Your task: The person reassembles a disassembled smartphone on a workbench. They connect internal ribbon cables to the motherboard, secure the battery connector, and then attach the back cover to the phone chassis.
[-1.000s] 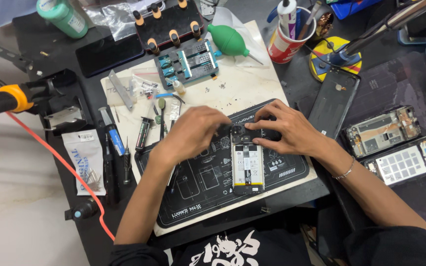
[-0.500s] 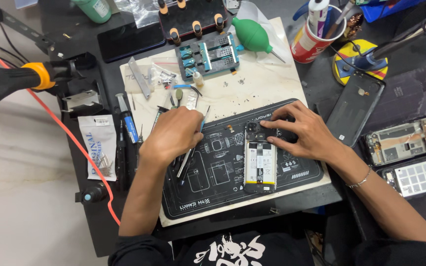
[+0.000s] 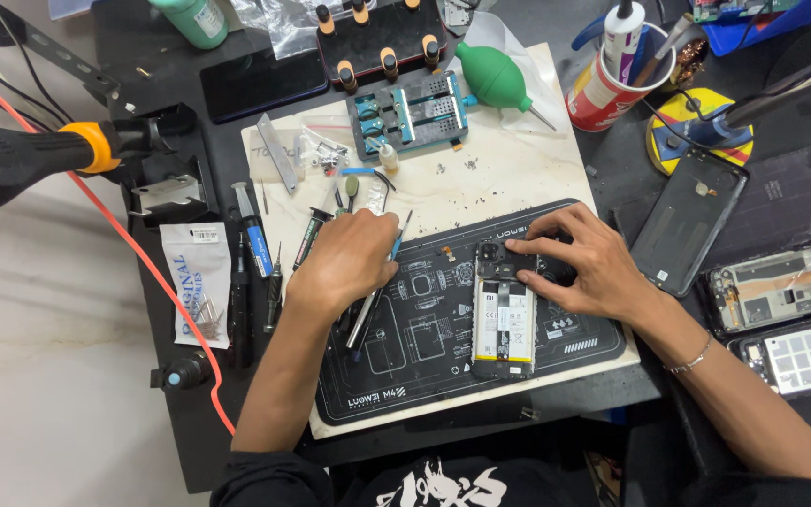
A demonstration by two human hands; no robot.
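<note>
Opened black smartphone (image 3: 505, 314), back cover off and battery showing, lies on a dark rubber work mat (image 3: 424, 376) near the counter's (image 3: 190, 441) front edge. Right hand (image 3: 574, 263) presses spread fingers on its far end. Left hand (image 3: 344, 258), left of it, grips slim metal tweezers (image 3: 373, 300) in closed fingers.

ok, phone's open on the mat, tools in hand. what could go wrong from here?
1. The left hand holds thin metal tools right beside the opened phone; a slip could gouge the exposed battery.
2. The right hand presses only on the phone's top end, so the phone might pivot on the black mat.
3. Tiny loose bits are scattered on the white board above the mat; a sleeve could sweep them away.
</note>
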